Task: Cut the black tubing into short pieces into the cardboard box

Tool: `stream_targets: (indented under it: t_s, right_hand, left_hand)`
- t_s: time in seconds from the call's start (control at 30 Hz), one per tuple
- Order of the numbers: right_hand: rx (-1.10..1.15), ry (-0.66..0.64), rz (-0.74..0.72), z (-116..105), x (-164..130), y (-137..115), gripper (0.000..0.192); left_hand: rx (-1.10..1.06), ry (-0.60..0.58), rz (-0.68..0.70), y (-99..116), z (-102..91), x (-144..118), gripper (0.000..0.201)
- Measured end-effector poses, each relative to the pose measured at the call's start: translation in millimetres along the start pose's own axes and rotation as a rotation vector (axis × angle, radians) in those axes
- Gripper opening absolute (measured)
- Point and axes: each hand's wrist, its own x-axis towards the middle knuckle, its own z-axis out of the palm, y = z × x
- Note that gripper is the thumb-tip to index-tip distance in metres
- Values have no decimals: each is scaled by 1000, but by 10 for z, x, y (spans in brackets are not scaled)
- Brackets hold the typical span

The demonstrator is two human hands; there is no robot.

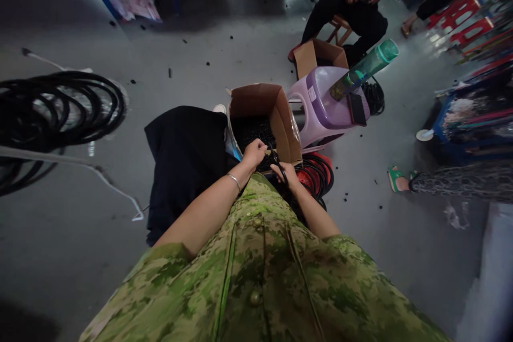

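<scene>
An open cardboard box (pixel 286 133) stands right in front of me, with many small black pieces (pixel 256 131) inside it. Over its near edge, my left hand (pixel 255 154) is closed, thumb and fingertips pinched together; what they hold is too small to make out. Close by on the right, my right hand (pixel 287 173) is closed around a length of black tube (pixel 278 159), which slants up toward my left fingertips. Beside my right wrist lies a coil of black tubing (pixel 320 179) on something red.
A lilac stool (pixel 306 112) beyond the box carries a green bottle (pixel 363 70) and a dark phone-like object (pixel 356 109). Large black hose coils (pixel 60 112) lie at left. A seated person (pixel 348 5) is ahead; another person's green sandal (pixel 395 179) shows at right.
</scene>
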Motion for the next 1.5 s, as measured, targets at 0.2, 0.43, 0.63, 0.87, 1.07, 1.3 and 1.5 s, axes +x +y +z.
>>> stream_targets:
  t_s: [0.2, 0.43, 0.63, 0.87, 1.07, 1.3, 1.5]
  right_hand:
    - [127, -98, -23, -140, -44, -163, 51]
    - [49, -71, -12, -182, 28, -140, 53]
    - [-9, -70, -35, -211, 48, -97, 53]
    - [-111, -7, -20, -185, 29, -115, 57]
    - [-90, 44, 28, -137, -50, -84, 58]
    - [113, 150, 233, 144, -39, 26, 54]
    - [418, 138, 335, 122, 19, 91, 47]
  left_hand:
    - [9, -30, 60, 40, -8, -26, 11]
    - [173, -46, 190, 71, -35, -62, 9]
    - [311, -42, 289, 94, -60, -87, 4]
    - [343, -36, 263, 95, -73, -74, 3]
    - [273, -52, 227, 56, -64, -38, 6]
    - [-69, 24, -70, 85, -14, -26, 6]
    - [-237, -28, -148, 188, -29, -80, 1]
